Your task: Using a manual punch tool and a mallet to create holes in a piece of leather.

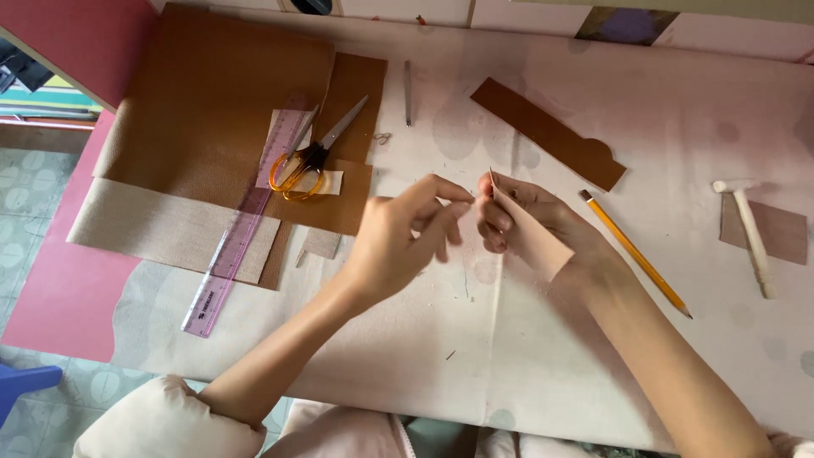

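Pale pink table cover (593,356), tiled floor (34,178) at left, soft daylight

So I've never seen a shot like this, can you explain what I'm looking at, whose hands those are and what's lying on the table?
This is one picture from a camera worn on a person's head, looking down at their own two bare hands over a table covered in pale cloth. The right hand pinches a thin needle upright; the left hand brings its fingertips close to it, perhaps with thread, which is too fine to see. To the left lie brown leather sheets, orange-handled scissors and a pink ruler. To the right are a brown strip, a yellow pencil and a small white mallet.
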